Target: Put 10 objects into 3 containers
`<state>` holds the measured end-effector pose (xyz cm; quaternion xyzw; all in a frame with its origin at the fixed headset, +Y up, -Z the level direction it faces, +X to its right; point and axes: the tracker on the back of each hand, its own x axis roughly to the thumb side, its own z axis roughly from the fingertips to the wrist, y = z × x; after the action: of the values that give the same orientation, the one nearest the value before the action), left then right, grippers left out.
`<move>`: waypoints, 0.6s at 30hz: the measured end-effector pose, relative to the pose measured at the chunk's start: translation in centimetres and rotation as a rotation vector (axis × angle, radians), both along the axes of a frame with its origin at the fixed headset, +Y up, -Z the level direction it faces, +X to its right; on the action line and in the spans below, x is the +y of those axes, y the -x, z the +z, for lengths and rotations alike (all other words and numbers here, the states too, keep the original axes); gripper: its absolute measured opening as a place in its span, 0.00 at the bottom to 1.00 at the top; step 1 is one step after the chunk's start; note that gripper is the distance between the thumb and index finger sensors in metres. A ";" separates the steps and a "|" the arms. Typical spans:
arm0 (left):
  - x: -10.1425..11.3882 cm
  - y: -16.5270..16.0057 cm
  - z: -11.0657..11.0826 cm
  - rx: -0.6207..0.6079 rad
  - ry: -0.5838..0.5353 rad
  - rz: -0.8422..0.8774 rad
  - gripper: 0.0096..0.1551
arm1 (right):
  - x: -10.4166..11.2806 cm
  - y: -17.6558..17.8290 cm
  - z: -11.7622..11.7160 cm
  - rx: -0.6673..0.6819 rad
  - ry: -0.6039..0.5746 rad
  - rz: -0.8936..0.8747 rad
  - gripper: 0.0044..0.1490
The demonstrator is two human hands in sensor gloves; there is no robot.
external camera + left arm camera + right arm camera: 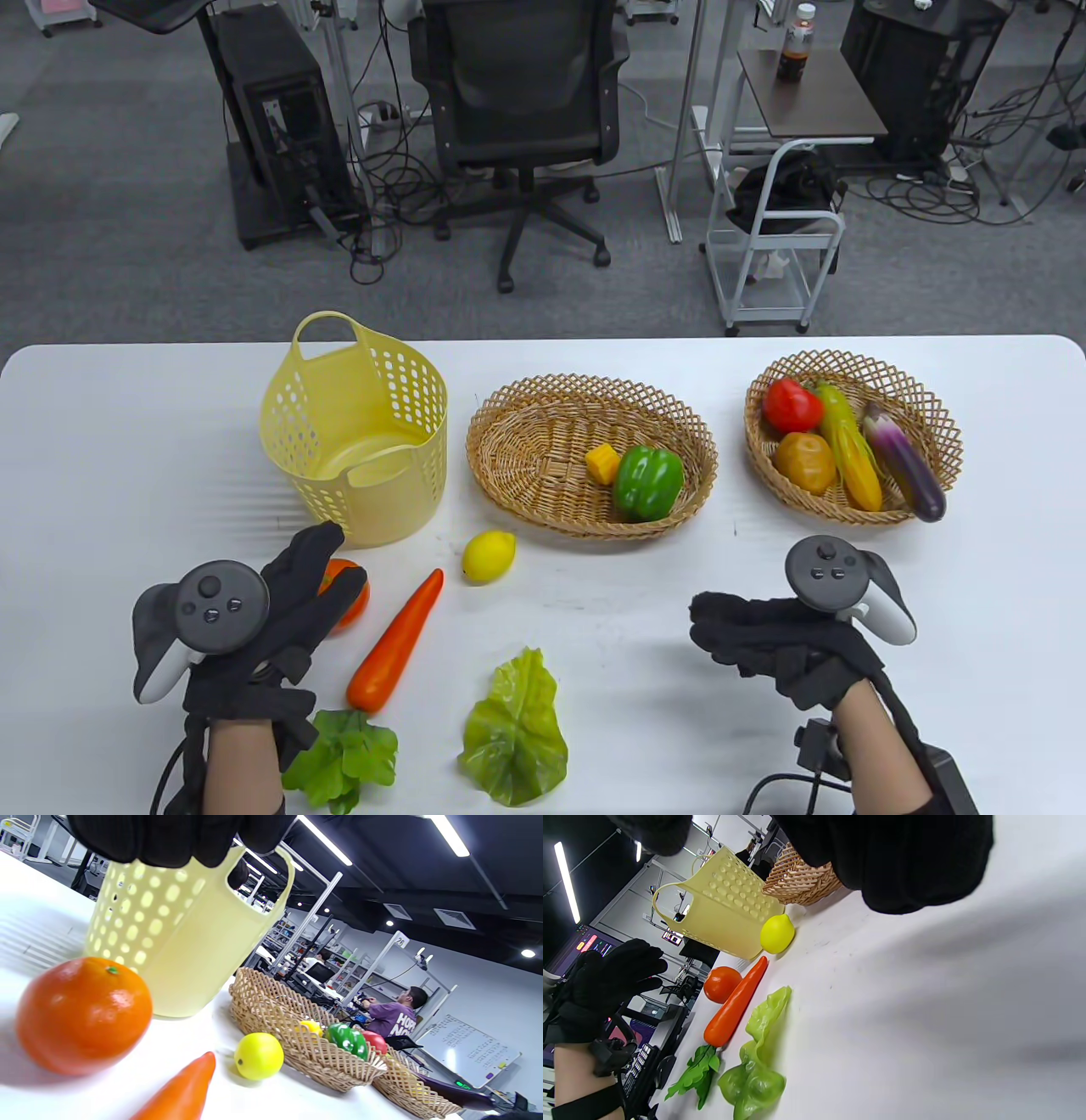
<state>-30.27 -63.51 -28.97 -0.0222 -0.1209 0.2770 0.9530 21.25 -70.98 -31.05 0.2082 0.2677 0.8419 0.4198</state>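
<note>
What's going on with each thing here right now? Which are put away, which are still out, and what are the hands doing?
Yellow basket: upright, empty.
Middle basket: holds pepper and a yellow piece.
Right basket: holds four vegetables.
Orange: on table, under left hand, not gripped.
Carrot: lying loose.
Lemon: loose.
Lettuce: loose.
Right hand: holds nothing, fingers curled.

- White table (976, 543): under both hands.
- Black office chair (522, 93): on the grey carpet, far beyond the gap between the left hand (254, 628) and right hand (764, 637).
- Black computer tower (276, 119), with loose cables (390, 170): far beyond the left hand.
- White wire cart (776, 246): beyond the right hand.
- Brown side table (814, 93), with a dark bottle (796, 47) standing on it: farther beyond the right hand.
- Person in a purple shirt (392, 1016) beside a whiteboard (468, 1050): background of the left wrist view.
</note>
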 end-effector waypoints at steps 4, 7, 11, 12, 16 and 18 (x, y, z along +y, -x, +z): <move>-0.6 0.4 -0.3 0.059 0.030 -0.078 0.52 | -0.8 -0.3 0.0 0.005 0.025 -0.014 0.54; -2.0 0.7 -1.0 0.088 0.094 -0.128 0.52 | -1.0 -0.5 0.0 -0.001 0.027 0.000 0.54; -4.0 1.3 -2.9 0.099 0.162 -0.205 0.52 | -1.2 -0.6 0.2 -0.004 0.031 0.005 0.54; -4.3 1.5 -3.2 0.079 0.108 -0.210 0.51 | -1.2 -0.6 0.2 -0.004 0.029 0.009 0.54; -5.8 2.7 -4.4 0.106 0.024 -0.179 0.51 | -1.3 -0.4 0.4 0.012 0.021 -0.001 0.53; -6.8 3.3 -5.1 0.108 0.097 -0.163 0.51 | -1.3 -0.3 0.4 0.016 0.025 -0.002 0.53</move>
<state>-33.61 -70.30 -34.08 -0.0631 -0.0539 0.2050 0.9752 21.56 -72.32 -30.62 0.2100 0.2812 0.8364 0.4211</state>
